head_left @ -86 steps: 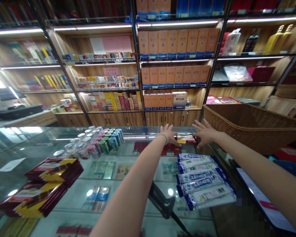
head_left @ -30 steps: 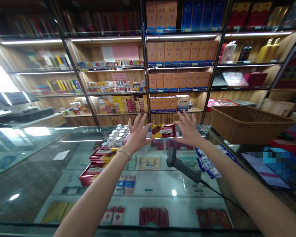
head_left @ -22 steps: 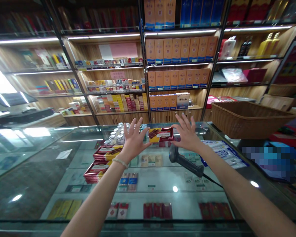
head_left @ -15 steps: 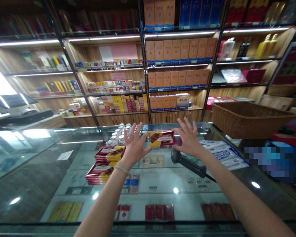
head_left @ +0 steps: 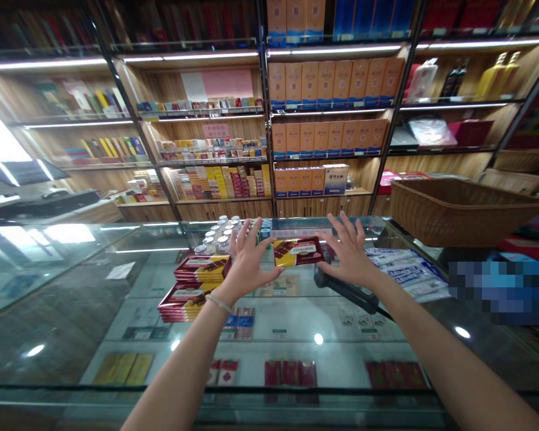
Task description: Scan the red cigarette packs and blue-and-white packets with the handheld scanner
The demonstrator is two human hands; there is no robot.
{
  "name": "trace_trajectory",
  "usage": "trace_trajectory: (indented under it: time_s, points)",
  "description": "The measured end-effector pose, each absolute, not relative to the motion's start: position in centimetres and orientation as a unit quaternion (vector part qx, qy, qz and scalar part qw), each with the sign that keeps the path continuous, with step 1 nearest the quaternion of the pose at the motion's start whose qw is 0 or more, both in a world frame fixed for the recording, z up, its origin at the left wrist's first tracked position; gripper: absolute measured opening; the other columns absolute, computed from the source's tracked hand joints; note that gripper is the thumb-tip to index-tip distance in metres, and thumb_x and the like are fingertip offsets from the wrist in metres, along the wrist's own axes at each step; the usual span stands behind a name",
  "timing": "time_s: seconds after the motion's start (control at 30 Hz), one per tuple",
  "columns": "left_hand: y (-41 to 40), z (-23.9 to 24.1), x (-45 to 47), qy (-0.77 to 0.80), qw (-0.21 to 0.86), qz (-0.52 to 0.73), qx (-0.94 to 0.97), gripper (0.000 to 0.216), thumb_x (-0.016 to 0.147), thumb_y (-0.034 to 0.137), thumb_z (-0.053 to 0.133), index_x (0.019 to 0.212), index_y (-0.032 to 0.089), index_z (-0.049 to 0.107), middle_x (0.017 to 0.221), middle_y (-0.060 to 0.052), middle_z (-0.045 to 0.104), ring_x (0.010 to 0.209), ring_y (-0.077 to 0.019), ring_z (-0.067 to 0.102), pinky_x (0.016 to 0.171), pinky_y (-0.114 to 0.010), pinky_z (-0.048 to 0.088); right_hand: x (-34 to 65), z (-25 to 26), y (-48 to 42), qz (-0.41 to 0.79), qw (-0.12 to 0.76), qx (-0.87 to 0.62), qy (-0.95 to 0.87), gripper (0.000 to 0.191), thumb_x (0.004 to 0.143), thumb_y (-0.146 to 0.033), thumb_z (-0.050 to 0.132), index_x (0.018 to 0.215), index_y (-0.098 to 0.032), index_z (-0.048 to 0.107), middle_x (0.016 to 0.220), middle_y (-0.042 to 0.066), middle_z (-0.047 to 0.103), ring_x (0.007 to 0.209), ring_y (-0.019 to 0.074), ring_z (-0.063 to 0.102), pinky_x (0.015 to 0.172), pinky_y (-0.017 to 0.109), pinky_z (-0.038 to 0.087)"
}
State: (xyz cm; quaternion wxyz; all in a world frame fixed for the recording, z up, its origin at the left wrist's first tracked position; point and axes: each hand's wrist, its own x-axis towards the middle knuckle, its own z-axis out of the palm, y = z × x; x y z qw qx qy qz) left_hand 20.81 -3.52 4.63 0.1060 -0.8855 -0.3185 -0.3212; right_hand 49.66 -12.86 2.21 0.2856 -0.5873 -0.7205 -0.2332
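Left hand (head_left: 250, 264) and right hand (head_left: 351, 258), fingers splayed, pinch the chocolate bar (head_left: 299, 251) by its ends — a slack grip could drop it on the scanner (head_left: 347, 291) at 5 o'clock.

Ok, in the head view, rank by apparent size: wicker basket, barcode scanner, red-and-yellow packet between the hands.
Wicker basket, clearly largest.
Barcode scanner, partly hidden.
Red-and-yellow packet, barely smaller; these last two are unsure.

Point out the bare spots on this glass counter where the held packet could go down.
Widest free glass: left of the packet stacks, around the paper slip. Also free: the near strip between the stacks and the scanner. Crowded: the far edge with cans by the held packet, and the right side with blue-and-white packets.
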Motion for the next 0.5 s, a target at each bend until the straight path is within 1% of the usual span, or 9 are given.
trace_trajectory:
  time_s: [0.13, 0.27, 0.37, 0.43, 0.5]
  points:
    - [-3.2, 4.6, 20.7, -0.332, 0.066, -0.322, -0.884, 0.057, 0.077, 0.050, 0.081, 0.128, 0.027, 0.069, 0.176, -0.011, 0.023, 0.163, -0.0416, 0.009, 0.129, -0.068, 0.011, 49.3, 2.3, -13.1, -0.238, 0.299, -0.576, -0.722, 0.056, 0.091, -0.051, 0.065, 0.142, -0.027, 0.060, 0.174, 0.013, 0.026, 0.162, 0.0409, 0.014, 0.127, 0.067, 0.003]
    - [-2.8, 4.4, 20.7, -0.340, 0.053, -0.329, -0.879, 0.051, 0.079, 0.051, 0.079, 0.123, 0.027, 0.072, 0.176, -0.009, 0.025, 0.164, -0.0410, 0.008, 0.128, -0.069, 0.013, 48.9, 2.2, -13.2, -0.270, 0.318, -0.563, -0.713, 0.053, 0.092, -0.055, 0.065, 0.138, -0.029, 0.063, 0.171, 0.012, 0.034, 0.161, 0.0395, 0.020, 0.128, 0.064, 0.005]
    - [-2.6, 4.3, 20.7, -0.351, 0.041, -0.333, -0.874, 0.050, 0.080, 0.053, 0.079, 0.122, 0.027, 0.074, 0.175, -0.010, 0.026, 0.164, -0.0418, 0.009, 0.128, -0.070, 0.015, 48.6, 1.9, -13.2, -0.294, 0.332, -0.555, -0.703, 0.051, 0.091, -0.059, 0.067, 0.132, -0.030, 0.067, 0.167, 0.013, 0.039, 0.159, 0.0396, 0.023, 0.128, 0.064, 0.007]
    - [-2.5, 4.2, 20.7, -0.355, 0.037, -0.333, -0.873, 0.049, 0.081, 0.054, 0.078, 0.122, 0.026, 0.074, 0.175, -0.010, 0.027, 0.163, -0.0421, 0.009, 0.127, -0.070, 0.015, 48.4, 1.7, -13.1, -0.306, 0.331, -0.556, -0.699, 0.045, 0.091, -0.056, 0.068, 0.129, -0.030, 0.069, 0.166, 0.011, 0.042, 0.159, 0.0391, 0.025, 0.128, 0.063, 0.007]
    - [-2.6, 4.2, 20.8, -0.356, 0.034, -0.328, -0.874, 0.049, 0.082, 0.055, 0.078, 0.122, 0.027, 0.075, 0.175, -0.009, 0.027, 0.163, -0.0423, 0.009, 0.127, -0.070, 0.015, 48.3, 1.5, -12.9, -0.313, 0.326, -0.559, -0.695, 0.035, 0.093, -0.048, 0.067, 0.124, -0.032, 0.071, 0.165, 0.008, 0.044, 0.158, 0.0374, 0.027, 0.129, 0.063, 0.007]
